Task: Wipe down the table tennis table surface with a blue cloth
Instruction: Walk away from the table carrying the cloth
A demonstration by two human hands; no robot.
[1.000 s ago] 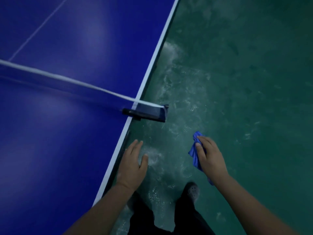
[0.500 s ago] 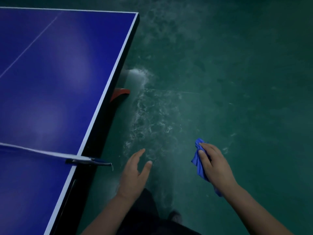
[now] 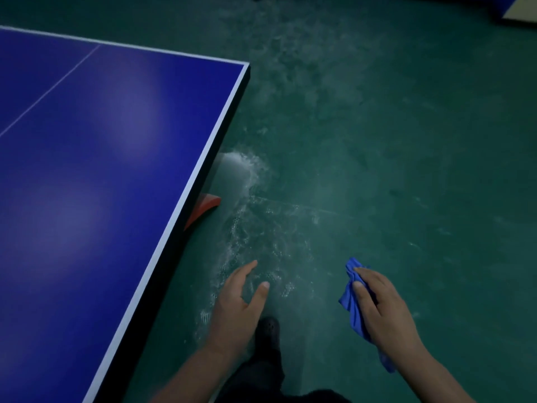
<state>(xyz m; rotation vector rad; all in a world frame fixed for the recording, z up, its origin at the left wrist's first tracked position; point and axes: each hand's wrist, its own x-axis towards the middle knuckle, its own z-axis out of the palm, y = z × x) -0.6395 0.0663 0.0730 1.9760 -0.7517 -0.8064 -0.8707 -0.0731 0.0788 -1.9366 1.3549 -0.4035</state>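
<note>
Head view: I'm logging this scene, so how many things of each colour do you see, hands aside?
Blue: 2, the table tennis table and the blue cloth.
Red: 1, the table's leg foot.
Black: 1, a shoe.
Total: 4.

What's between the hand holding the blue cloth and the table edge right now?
In the head view, the open left hand and scuffed green floor lie between the right hand, gripping the blue cloth, and the table.

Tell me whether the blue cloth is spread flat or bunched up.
Bunched up. The blue cloth is crumpled in the right hand, over the green floor, off the table tennis table.
</note>
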